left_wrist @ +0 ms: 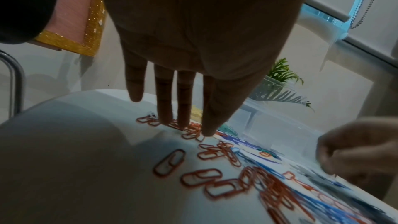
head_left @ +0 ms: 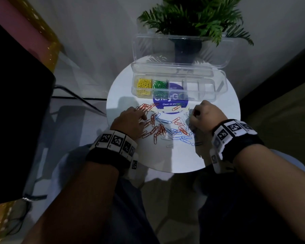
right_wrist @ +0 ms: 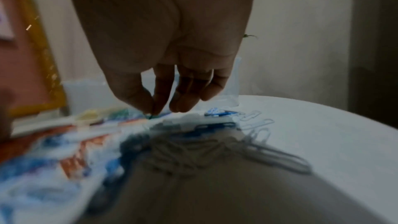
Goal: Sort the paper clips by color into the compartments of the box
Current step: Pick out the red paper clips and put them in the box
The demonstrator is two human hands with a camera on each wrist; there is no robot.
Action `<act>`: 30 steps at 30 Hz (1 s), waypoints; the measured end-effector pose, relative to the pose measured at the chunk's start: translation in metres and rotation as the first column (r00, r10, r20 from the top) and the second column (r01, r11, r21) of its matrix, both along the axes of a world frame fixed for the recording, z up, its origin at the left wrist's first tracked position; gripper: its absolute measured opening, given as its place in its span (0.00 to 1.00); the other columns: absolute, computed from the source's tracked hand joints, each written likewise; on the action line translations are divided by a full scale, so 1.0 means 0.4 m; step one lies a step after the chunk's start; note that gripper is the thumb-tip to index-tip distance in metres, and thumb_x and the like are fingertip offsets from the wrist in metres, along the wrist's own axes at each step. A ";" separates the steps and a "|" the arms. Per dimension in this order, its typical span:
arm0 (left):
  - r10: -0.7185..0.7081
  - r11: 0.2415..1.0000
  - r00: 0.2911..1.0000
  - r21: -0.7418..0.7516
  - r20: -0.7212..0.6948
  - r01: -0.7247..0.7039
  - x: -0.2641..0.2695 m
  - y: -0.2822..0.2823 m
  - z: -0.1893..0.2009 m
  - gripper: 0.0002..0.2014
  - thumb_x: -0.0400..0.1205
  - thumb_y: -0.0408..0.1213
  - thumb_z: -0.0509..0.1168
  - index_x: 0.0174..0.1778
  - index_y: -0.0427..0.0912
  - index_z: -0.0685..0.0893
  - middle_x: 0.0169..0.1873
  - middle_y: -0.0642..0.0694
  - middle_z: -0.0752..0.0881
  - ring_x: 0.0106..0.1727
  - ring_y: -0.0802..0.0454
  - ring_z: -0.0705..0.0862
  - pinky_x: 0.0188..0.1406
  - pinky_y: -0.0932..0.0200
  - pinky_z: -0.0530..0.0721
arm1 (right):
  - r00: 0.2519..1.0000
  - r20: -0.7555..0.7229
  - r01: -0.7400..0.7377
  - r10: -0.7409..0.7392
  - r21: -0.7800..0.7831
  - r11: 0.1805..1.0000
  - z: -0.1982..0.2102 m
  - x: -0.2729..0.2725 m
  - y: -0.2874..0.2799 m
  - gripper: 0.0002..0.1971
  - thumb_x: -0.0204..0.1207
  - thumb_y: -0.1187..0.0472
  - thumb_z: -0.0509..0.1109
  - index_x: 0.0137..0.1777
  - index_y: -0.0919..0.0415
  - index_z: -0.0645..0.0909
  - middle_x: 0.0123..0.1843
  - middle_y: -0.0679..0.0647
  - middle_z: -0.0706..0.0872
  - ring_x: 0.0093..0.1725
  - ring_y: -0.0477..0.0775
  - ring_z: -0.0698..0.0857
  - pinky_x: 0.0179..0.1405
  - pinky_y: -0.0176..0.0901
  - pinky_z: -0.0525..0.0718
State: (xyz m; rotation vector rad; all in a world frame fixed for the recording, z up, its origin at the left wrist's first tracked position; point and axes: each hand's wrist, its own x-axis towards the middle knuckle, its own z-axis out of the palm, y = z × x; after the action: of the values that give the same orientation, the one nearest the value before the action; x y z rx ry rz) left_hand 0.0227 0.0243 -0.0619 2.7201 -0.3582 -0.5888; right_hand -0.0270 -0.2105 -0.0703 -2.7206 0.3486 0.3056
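Observation:
A clear compartment box (head_left: pixel 207 88) stands open at the back of the round white table (head_left: pixel 224 131). Yellow clips (head_left: pixel 144 85) fill its leftmost compartment and green clips (head_left: pixel 159 85) the one beside it. Loose red clips (head_left: pixel 151 128), blue clips (head_left: pixel 182 138) and pale clips (right_wrist: pixel 193 151) lie mixed in front. My left hand (head_left: pixel 142 117) rests straight fingers (left_wrist: pixel 184 118) on the red clips (left_wrist: pixel 200 178). My right hand (head_left: pixel 192 115) is curled; its thumb and forefinger (right_wrist: pixel 154 111) pinch a small greenish clip (right_wrist: pixel 150 117) just above the table.
The box lid (head_left: pixel 181 50) stands upright behind the compartments, with a potted plant (head_left: pixel 192 20) behind it. A blue round sticker (head_left: pixel 171 102) lies under the box's front edge. A metal chair frame (head_left: pixel 74 95) is left of the table.

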 end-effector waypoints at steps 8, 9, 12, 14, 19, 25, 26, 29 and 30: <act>0.097 0.995 0.995 -0.033 -0.027 -0.098 0.013 0.019 -0.010 0.10 0.76 0.36 0.66 0.53 0.46 0.81 0.57 0.43 0.78 0.61 0.44 0.79 0.61 0.53 0.79 | 0.954 0.229 0.101 -0.193 0.359 0.928 0.119 0.066 0.031 0.10 0.65 0.69 0.72 0.29 0.58 0.74 0.35 0.60 0.87 0.37 0.55 0.84 0.30 0.21 0.73; 0.097 0.995 0.995 -0.032 -0.031 -0.098 0.014 0.016 -0.012 0.10 0.76 0.36 0.67 0.52 0.46 0.81 0.57 0.42 0.78 0.61 0.44 0.79 0.61 0.52 0.79 | 0.949 0.252 0.084 -0.188 0.373 0.924 0.128 0.085 0.040 0.11 0.65 0.70 0.71 0.30 0.56 0.74 0.34 0.57 0.86 0.35 0.52 0.83 0.30 0.21 0.73; 0.098 0.995 0.995 -0.033 -0.035 -0.099 0.018 0.010 -0.016 0.09 0.75 0.36 0.68 0.50 0.46 0.82 0.56 0.42 0.78 0.60 0.44 0.79 0.61 0.52 0.80 | 0.940 0.299 0.037 -0.162 0.384 0.923 0.139 0.144 0.067 0.08 0.67 0.70 0.68 0.36 0.56 0.78 0.32 0.52 0.84 0.29 0.39 0.81 0.31 0.21 0.73; 0.106 0.994 0.993 -0.036 -0.046 -0.108 0.019 0.011 -0.018 0.10 0.73 0.34 0.69 0.50 0.46 0.82 0.56 0.42 0.78 0.60 0.43 0.79 0.61 0.52 0.80 | 0.944 0.305 -0.002 -0.123 0.380 0.925 0.136 0.177 0.088 0.07 0.70 0.70 0.67 0.40 0.57 0.82 0.38 0.55 0.86 0.32 0.41 0.82 0.36 0.30 0.77; 0.191 0.979 0.982 -0.064 -0.012 -0.191 0.026 0.026 -0.014 0.04 0.76 0.34 0.66 0.46 0.43 0.82 0.52 0.42 0.79 0.55 0.44 0.81 0.55 0.55 0.79 | 0.944 0.328 -0.045 -0.049 0.275 0.960 0.140 0.196 0.126 0.10 0.75 0.66 0.64 0.52 0.60 0.85 0.52 0.54 0.87 0.42 0.46 0.80 0.46 0.31 0.76; 0.059 0.998 0.991 0.014 -0.119 -0.058 0.021 0.028 0.015 0.14 0.71 0.44 0.74 0.48 0.45 0.80 0.54 0.44 0.79 0.56 0.46 0.81 0.53 0.58 0.77 | 0.921 -0.040 -0.371 0.387 0.210 0.905 0.081 0.075 0.179 0.08 0.74 0.62 0.69 0.51 0.60 0.87 0.49 0.57 0.88 0.46 0.53 0.84 0.51 0.41 0.82; 0.053 0.998 0.993 0.033 -0.109 -0.050 0.016 0.027 0.016 0.17 0.70 0.45 0.75 0.50 0.44 0.80 0.55 0.43 0.80 0.57 0.46 0.81 0.52 0.58 0.76 | 0.907 -0.069 -0.395 0.416 0.209 0.895 0.064 0.061 0.187 0.10 0.74 0.61 0.71 0.54 0.59 0.86 0.51 0.58 0.86 0.49 0.56 0.84 0.51 0.43 0.81; 0.042 0.996 0.991 0.079 -0.131 -0.032 0.000 0.021 0.009 0.26 0.69 0.48 0.76 0.59 0.39 0.80 0.60 0.43 0.83 0.61 0.46 0.81 0.56 0.58 0.77 | 0.889 -0.075 -0.432 0.452 0.189 0.882 0.018 0.043 0.203 0.16 0.72 0.60 0.73 0.60 0.56 0.84 0.57 0.60 0.80 0.54 0.60 0.83 0.54 0.46 0.81; 0.039 0.995 0.990 0.100 -0.135 -0.026 -0.003 0.016 0.005 0.27 0.69 0.48 0.77 0.60 0.39 0.80 0.60 0.42 0.83 0.62 0.45 0.81 0.58 0.57 0.77 | 0.888 -0.071 -0.438 0.454 0.164 0.884 0.011 0.040 0.206 0.15 0.72 0.60 0.73 0.59 0.56 0.85 0.58 0.59 0.80 0.54 0.60 0.83 0.54 0.48 0.83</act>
State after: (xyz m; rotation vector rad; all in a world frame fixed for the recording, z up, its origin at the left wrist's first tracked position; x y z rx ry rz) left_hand 0.0214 0.0309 -0.0597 2.7529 -0.2563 -0.7979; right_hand -0.0109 -0.1281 -0.0659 -2.6167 -0.2766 0.5798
